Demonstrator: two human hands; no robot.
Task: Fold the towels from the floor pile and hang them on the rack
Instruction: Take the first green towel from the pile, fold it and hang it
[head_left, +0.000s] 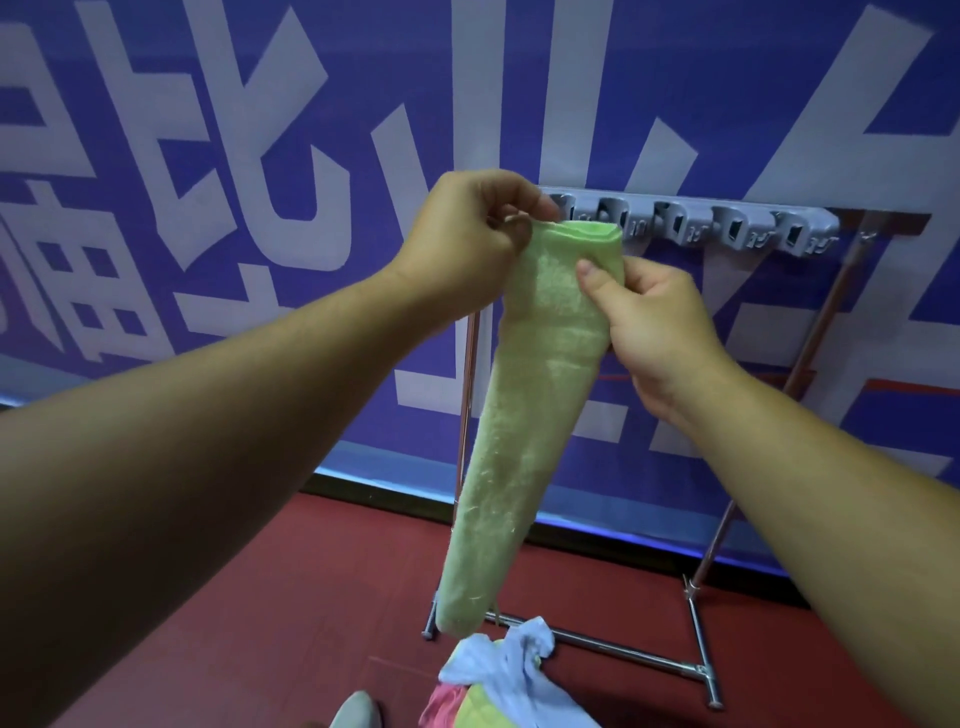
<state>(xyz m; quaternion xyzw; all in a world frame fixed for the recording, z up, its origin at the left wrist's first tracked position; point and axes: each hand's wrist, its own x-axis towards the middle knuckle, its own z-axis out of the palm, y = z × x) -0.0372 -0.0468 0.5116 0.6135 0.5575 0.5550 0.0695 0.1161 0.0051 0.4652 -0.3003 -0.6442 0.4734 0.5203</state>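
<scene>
A green towel (524, 415), folded into a long narrow strip, hangs down in front of me. My left hand (467, 239) pinches its top left corner. My right hand (649, 322) grips its upper right edge, thumb pressed on the front. Just behind the towel's top runs the rack's grey bar of hooks (727, 228); its left end is hidden by my left hand. The towel's lower end dangles just above the floor pile (498, 686) of light blue, pink and yellow-green towels.
The rack stands on metal legs (696, 597) with a floor crossbar (613, 644), against a blue wall with large white characters (260, 156). The floor is dark red (260, 623). A grey shoe tip (356, 709) shows at the bottom edge.
</scene>
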